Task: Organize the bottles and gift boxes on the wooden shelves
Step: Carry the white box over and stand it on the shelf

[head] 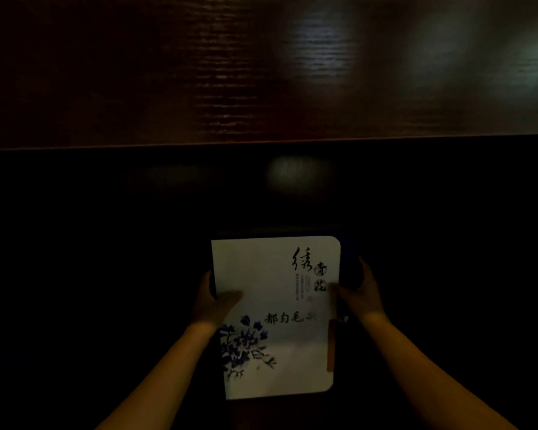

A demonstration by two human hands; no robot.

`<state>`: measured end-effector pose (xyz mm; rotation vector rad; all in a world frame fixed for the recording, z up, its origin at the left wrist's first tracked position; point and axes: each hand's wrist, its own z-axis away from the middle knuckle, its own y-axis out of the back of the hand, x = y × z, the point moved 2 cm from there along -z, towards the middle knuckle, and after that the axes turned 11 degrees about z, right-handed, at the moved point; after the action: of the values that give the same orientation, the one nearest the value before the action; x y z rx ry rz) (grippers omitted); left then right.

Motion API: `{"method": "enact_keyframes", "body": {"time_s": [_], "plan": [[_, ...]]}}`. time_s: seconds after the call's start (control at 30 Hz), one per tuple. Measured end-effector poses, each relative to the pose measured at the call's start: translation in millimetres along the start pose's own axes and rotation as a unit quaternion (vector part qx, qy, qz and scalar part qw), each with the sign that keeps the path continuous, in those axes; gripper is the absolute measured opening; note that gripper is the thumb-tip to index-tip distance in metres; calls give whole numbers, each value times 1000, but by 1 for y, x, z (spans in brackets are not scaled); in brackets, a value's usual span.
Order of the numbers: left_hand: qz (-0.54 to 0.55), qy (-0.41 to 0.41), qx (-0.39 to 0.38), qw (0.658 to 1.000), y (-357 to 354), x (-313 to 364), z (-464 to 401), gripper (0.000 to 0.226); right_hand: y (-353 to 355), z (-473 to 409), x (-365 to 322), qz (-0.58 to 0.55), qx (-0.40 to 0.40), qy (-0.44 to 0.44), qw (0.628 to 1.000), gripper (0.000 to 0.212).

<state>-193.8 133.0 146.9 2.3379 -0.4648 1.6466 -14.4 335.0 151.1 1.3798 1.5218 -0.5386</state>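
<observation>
Gift box (277, 318), white lid with blue flower print and black calligraphy, sat low centre in the head view, held between both hands in front of the dark wooden shelf (261, 88). Left hand (213, 302) clamped the left edge, thumb lying on the lid; right hand (362, 293) clamped the right edge about level with it, thumb also on top. Both were closed on the box, neither nearer than the other. Box long axis ran away from the person, pointing straight toward the shelf, short far edge leading. Shelf board lay directly ahead and above the box, well apart. Space under the board was too dark to tell what it held. Likely next: push the box forward along its long axis, keeping it square.
</observation>
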Motion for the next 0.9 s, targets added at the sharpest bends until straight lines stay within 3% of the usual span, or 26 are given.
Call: {"method": "enact_keyframes", "body": {"time_s": [0.23, 0.6, 0.9], "plan": [[-12, -59, 42, 997, -4, -8, -13, 66, -13, -14, 15, -61, 4, -47, 997, 70], [-12, -29, 35, 999, 6, -6, 4, 57, -3, 3, 20, -14, 28, -101, 994, 81], [-22, -54, 21, 998, 31, 5, 43, 55, 30, 47, 5, -45, 10, -62, 997, 73]]}}
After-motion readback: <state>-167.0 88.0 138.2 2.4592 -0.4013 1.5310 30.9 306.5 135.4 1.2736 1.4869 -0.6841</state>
